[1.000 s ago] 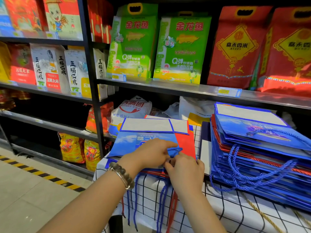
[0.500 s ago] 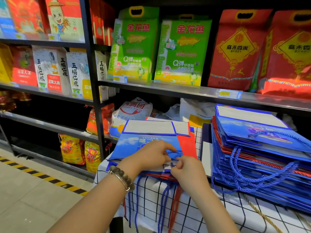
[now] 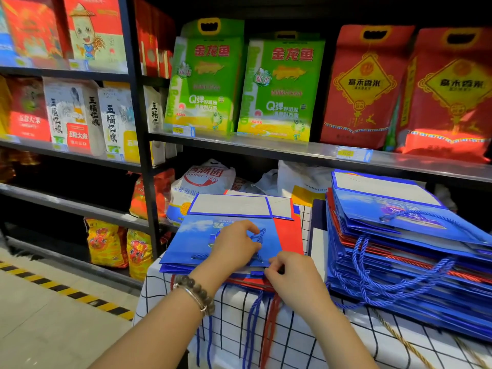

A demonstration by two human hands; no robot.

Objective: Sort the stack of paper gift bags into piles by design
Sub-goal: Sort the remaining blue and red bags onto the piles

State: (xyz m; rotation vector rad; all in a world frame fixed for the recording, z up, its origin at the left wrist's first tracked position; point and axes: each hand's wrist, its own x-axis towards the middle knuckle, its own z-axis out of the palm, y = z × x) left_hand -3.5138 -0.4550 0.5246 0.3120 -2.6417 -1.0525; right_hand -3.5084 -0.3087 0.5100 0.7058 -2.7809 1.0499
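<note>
The left hand [image 3: 234, 247], a beaded bracelet [image 3: 195, 288] at its wrist, lay palm-down on the glossy blue paper gift bag [image 3: 191, 241] topping the small pile, its fingers curled and pinching the blue rope handle [image 3: 259, 234]. Just beside it, the right hand [image 3: 291, 274] pinched the bag's near edge with bent fingers. The pile lay on the cloth-covered bench [image 3: 231, 323], left of the tall stack of blue and red paper gift bags [image 3: 399, 251].

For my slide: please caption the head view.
Left hand and right hand hold a blue gift bag atop the small pile, beside the tall stack.
</note>
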